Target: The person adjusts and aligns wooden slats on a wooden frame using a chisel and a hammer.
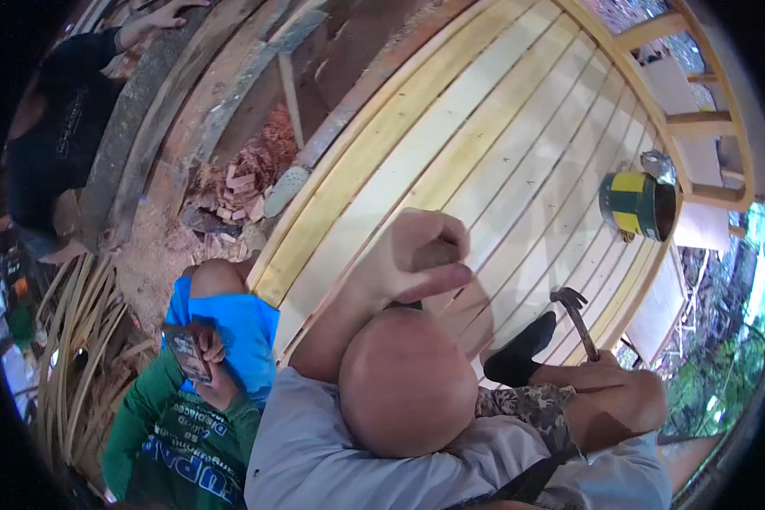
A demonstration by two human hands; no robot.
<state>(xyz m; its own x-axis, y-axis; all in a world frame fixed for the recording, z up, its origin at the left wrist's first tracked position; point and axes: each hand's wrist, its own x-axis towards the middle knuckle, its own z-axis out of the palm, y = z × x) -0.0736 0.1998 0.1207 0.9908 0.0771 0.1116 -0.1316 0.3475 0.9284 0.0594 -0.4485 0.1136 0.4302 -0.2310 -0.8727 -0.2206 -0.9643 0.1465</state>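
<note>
I note: left hand [433,255] half-curled, contents unclear to me; right hand [605,359] gripping hammer [577,319], its claw dark, curved.

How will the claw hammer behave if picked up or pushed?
Probably head-heavy: the claw hammer has a metal-looking head on a slim handle. Likely stiff, as the handle looks straight. The curved claw might scratch or snag if pushed across the planks.
</note>
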